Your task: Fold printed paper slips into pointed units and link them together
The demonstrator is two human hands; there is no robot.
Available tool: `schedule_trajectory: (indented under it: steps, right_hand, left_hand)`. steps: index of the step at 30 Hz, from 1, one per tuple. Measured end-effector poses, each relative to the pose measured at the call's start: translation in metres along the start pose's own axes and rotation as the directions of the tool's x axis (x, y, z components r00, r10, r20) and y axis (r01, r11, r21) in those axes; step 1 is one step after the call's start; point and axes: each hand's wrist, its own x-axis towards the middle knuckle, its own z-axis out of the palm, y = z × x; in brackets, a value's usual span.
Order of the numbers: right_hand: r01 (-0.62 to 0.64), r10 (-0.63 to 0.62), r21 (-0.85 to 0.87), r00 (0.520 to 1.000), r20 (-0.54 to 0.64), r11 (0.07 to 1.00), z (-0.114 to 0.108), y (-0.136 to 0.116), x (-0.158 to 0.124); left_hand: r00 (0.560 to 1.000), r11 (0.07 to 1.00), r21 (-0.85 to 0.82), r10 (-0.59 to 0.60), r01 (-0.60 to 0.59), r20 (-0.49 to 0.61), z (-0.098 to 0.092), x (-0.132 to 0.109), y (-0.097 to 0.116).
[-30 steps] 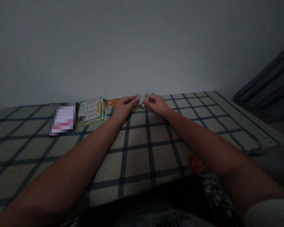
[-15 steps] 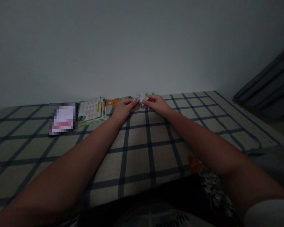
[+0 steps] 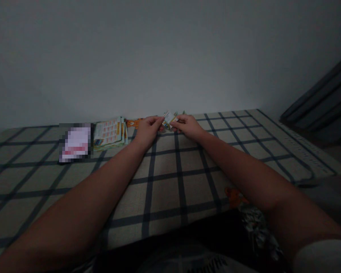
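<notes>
Both my arms reach forward over a checked cloth to a small white printed card (image 3: 169, 116) with a yellow strip along its lower edge. My left hand (image 3: 149, 131) pinches the card's left side between thumb and fingers. On its lower right corner my right hand (image 3: 189, 125) has a similar pinch. The card is tilted, its printed face towards me; the print is too small to read. Some green and coloured bits show around and behind the card, partly hidden by my hands, and I cannot make out what they are.
Left of my hands lies a stack of printed sheets or booklets (image 3: 109, 132), pale green with yellow edges. Beside it is a blurred-out pinkish-white object (image 3: 75, 143). The checked cloth (image 3: 165, 189) has orange bear prints. A pale wall (image 3: 170, 57) rises behind; dark folded fabric (image 3: 326, 98) hangs at right.
The fingers of my left hand have shifted slightly up and left along the card, and more of its face now shows. My right hand has hardly moved.
</notes>
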Motion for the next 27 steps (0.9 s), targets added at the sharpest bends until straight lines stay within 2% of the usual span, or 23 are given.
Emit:
schedule_trajectory:
  steps: [3, 8, 16, 22, 27]
  right_hand:
    - [-0.009, 0.009, 0.0, 1.0, -0.007, 1.0, 0.001, -0.0008, -0.0001]
    - [-0.014, 0.014, 0.004, 1.0, -0.016, 1.0, -0.0002, -0.0015, 0.0002]
    - [0.029, -0.027, -0.019, 0.996, 0.082, 0.999, 0.0003, -0.003, -0.002]
    - [-0.011, 0.011, 0.004, 0.996, 0.083, 1.0, 0.0013, -0.0027, -0.0013]
    - [-0.031, 0.031, 0.041, 1.0, 0.003, 0.999, -0.0001, -0.0029, -0.0014]
  left_hand:
    - [0.999, 0.998, 0.06, 0.039, -0.036, -0.036, 0.0003, -0.0012, 0.0008]
    - [0.997, 0.992, 0.102, 0.082, -0.08, -0.01, 0.0003, -0.0027, 0.0015]
    - [0.996, 0.992, 0.088, 0.094, -0.094, 0.0, -0.0003, -0.0015, -0.0016]
    - [0.997, 0.995, 0.065, 0.072, -0.072, -0.006, 0.0012, -0.0029, 0.0013]
    - [1.0, 1.0, -0.015, -0.011, 0.011, 0.026, 0.0029, -0.0018, 0.0021]
